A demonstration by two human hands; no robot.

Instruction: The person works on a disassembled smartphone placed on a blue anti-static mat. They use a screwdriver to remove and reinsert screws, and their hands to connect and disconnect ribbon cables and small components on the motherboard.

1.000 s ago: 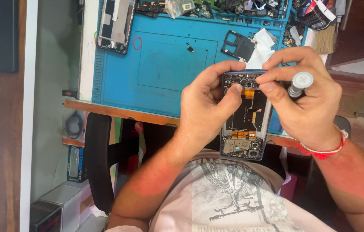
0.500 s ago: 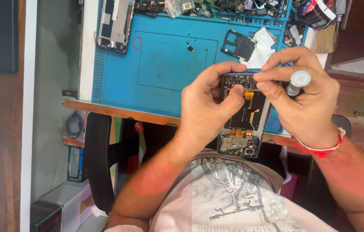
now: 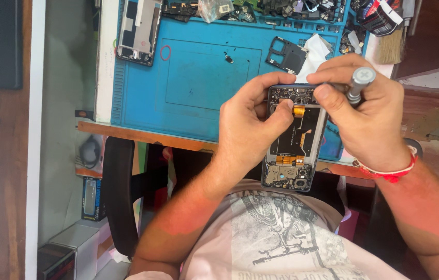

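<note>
My left hand (image 3: 248, 124) grips an opened smartphone (image 3: 294, 142) by its left side, thumb pressed near an orange flex cable on its exposed internals. The phone is held upright above my lap, back cover off, battery and circuit boards showing. My right hand (image 3: 367, 116) holds a small silver-capped screwdriver (image 3: 358, 83) at the phone's top edge, fingers pinched around the shaft; its tip is hidden behind my fingers. A red thread band circles my right wrist.
A blue repair mat (image 3: 204, 78) covers the wooden table edge ahead. On it lie another phone frame (image 3: 137, 31), a black inner cover plate (image 3: 288, 54), white tissue, a brush (image 3: 391, 44) and several loose parts. A black chair armrest (image 3: 118, 192) stands at left, boxes below.
Both hands and the phone have stayed nearly in place; my right fingers have shifted slightly on the screwdriver at the phone's top.
</note>
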